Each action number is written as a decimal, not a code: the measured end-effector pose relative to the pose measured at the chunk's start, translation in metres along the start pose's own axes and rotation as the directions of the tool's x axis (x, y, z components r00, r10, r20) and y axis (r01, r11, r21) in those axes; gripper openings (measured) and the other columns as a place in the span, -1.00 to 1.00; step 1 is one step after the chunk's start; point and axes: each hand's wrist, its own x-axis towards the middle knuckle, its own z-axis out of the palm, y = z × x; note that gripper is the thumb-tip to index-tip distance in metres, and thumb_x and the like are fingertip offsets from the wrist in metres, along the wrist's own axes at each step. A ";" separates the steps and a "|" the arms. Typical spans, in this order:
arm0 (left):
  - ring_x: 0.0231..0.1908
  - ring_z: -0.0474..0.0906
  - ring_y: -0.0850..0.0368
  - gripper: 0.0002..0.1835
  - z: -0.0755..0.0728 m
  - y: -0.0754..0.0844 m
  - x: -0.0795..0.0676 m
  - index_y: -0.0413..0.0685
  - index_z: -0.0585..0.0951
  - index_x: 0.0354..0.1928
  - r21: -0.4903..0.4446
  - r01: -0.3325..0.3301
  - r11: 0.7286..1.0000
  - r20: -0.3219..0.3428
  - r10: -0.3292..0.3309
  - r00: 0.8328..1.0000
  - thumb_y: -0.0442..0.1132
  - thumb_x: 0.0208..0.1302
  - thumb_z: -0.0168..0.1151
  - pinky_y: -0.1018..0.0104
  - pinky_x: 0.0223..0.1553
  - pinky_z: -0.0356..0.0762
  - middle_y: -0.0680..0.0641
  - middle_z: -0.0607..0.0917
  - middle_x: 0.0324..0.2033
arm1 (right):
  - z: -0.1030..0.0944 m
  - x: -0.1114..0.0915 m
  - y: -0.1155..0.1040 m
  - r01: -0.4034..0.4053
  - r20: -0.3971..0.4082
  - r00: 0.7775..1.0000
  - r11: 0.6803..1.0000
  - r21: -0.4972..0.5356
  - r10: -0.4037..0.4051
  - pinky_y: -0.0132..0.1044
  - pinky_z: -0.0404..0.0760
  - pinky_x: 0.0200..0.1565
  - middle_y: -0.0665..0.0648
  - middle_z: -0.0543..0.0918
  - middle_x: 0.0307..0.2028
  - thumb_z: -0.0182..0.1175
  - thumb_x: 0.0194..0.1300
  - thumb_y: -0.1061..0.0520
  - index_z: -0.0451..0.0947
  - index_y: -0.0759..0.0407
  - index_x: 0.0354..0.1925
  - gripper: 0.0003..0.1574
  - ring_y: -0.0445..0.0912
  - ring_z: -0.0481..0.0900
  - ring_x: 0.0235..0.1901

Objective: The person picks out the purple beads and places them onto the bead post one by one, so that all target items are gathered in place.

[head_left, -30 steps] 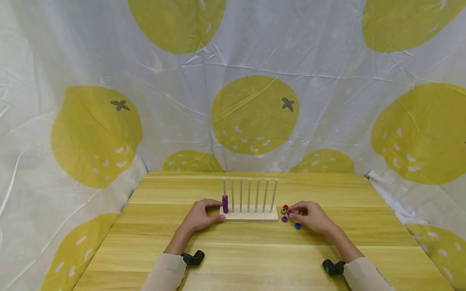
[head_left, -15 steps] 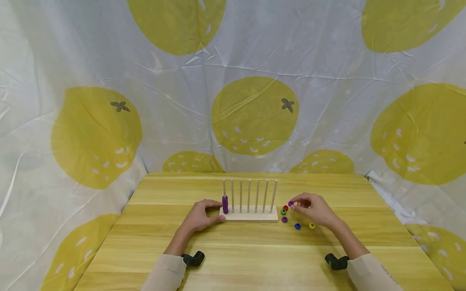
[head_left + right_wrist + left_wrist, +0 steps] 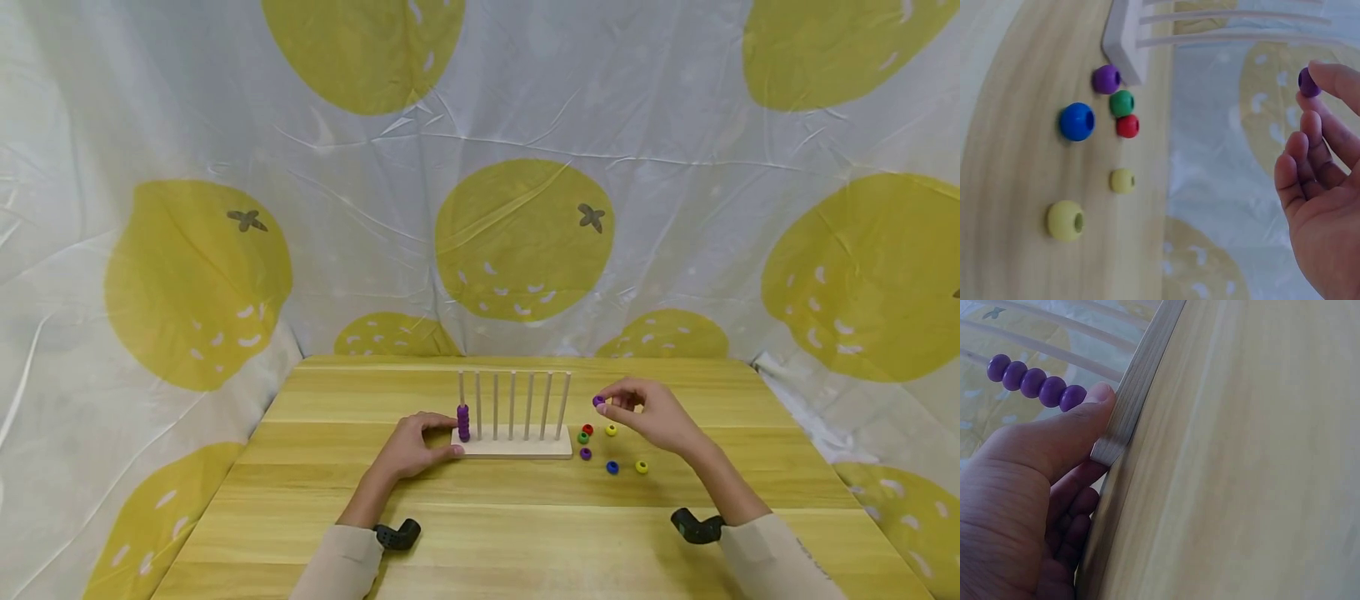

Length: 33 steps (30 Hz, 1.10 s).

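A pale wooden peg stand (image 3: 517, 447) with a row of upright pegs sits mid-table. Several purple beads (image 3: 1034, 382) are stacked on its leftmost peg. My left hand (image 3: 411, 446) grips the left end of the base, the thumb (image 3: 1099, 394) on top and the fingers around the end. Raised off the table to the right of the stand, my right hand (image 3: 651, 414) pinches a purple bead (image 3: 1309, 82) between thumb and fingertip. The other fingers of that hand are loosely bent.
Loose beads lie right of the stand: a red bead (image 3: 588, 430), a green bead (image 3: 582, 437), a purple bead (image 3: 586, 454), a blue bead (image 3: 612, 467) and two yellow beads (image 3: 641, 467). A lemon-print cloth (image 3: 360, 233) hangs behind the wooden table (image 3: 480, 533).
My right hand has lifted the purple bead up and away from the loose beads, uncovering the two yellow ones. The left hand stays on the base.
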 end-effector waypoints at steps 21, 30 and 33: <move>0.22 0.62 -0.02 -0.45 0.000 0.000 0.000 0.16 0.76 0.09 0.010 -0.006 1.000 -0.001 0.006 1.000 0.18 0.08 0.58 -0.06 0.35 0.49 0.05 0.77 0.08 | -0.006 0.025 -0.047 0.053 -0.046 0.997 0.999 -0.010 -0.054 -0.28 0.48 -0.31 0.00 0.61 -0.34 0.40 0.35 -0.15 0.75 -0.09 -0.08 -0.74 -0.02 0.53 -0.30; 0.20 0.63 -0.03 -0.45 0.000 -0.001 0.000 0.13 0.76 0.09 0.007 -0.018 1.000 -0.011 0.018 1.000 0.17 0.08 0.58 -0.06 0.32 0.51 0.05 0.77 0.06 | -0.002 0.041 -0.066 0.109 -0.052 0.993 0.994 -0.010 -0.110 -0.28 0.46 -0.31 -0.01 0.60 -0.36 0.40 0.35 -0.10 0.77 -0.08 -0.08 -0.77 -0.04 0.50 -0.31; 0.20 0.63 -0.03 -0.46 -0.001 -0.001 0.000 0.14 0.76 0.10 0.001 -0.012 1.000 -0.009 0.012 1.000 0.16 0.09 0.58 -0.06 0.33 0.51 0.04 0.77 0.07 | 0.000 0.046 -0.071 0.119 -0.045 0.992 0.993 -0.009 -0.119 -0.28 0.45 -0.33 0.00 0.61 -0.36 0.40 0.36 -0.09 0.78 -0.08 -0.07 -0.76 -0.04 0.50 -0.31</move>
